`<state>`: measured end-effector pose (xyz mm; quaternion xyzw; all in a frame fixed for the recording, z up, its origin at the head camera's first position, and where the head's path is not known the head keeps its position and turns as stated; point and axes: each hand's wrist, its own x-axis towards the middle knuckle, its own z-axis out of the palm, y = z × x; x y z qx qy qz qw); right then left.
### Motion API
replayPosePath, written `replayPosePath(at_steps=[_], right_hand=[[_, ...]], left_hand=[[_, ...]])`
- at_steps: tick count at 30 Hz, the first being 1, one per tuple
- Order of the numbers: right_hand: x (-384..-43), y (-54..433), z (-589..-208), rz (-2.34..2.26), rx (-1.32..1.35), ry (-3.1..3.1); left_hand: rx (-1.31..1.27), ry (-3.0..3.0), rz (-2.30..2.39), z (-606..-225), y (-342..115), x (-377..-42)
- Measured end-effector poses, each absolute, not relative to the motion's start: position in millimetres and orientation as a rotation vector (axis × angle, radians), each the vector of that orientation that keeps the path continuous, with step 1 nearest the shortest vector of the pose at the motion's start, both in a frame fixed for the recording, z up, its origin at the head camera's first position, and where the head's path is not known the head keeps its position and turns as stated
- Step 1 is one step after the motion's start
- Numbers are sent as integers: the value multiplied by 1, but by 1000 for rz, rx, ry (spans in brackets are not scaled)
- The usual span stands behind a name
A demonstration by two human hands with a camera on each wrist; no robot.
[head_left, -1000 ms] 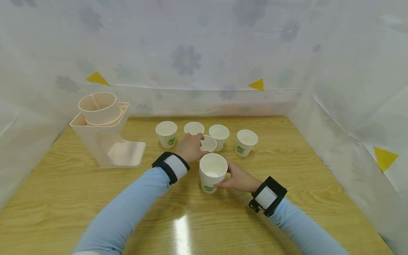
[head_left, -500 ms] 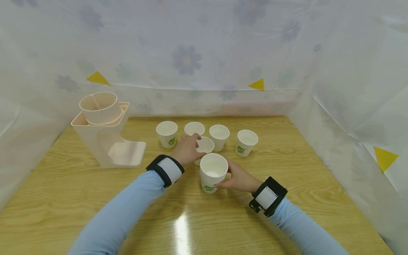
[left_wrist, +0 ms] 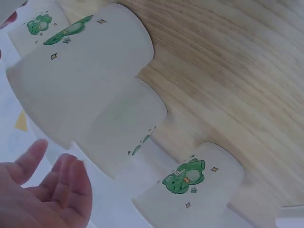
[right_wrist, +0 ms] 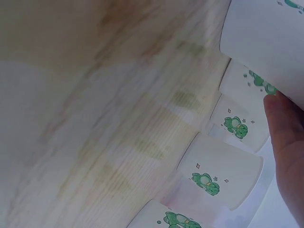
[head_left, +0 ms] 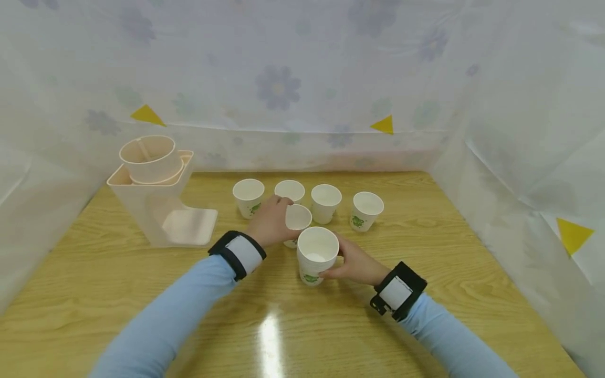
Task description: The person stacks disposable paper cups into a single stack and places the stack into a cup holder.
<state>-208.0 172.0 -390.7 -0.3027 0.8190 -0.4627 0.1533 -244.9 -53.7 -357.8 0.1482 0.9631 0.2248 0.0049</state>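
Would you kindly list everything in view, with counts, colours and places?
Back cups: four, white and green, rear row
Front cup: one, white and green, before them
Cup stack: one, white and green, nearest the person
Stand: one, beige, left side
Round container: one, beige, atop stand
Table: one, wood-brown, beneath cups
Sheeting: count unclear, white floral, back and sides
Triangles: three, yellow, on sheeting
Sleeves: two, light blue, forearms
Wrist straps: two, black and white, wrists
Left hand: one, bare, at front cup
Right hand: one, bare, holding cup stack
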Motion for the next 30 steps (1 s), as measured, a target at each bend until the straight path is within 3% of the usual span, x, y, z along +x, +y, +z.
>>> replayPosePath(at_steps=[15,30], right_hand=[[-208,168,-392,-1323,-866,2344],[-209,168,-392,-1326,-862,2342]], left_hand=[[369,3010,701,-358,-48,-249],[325,2985,837,-322,-69,-238]])
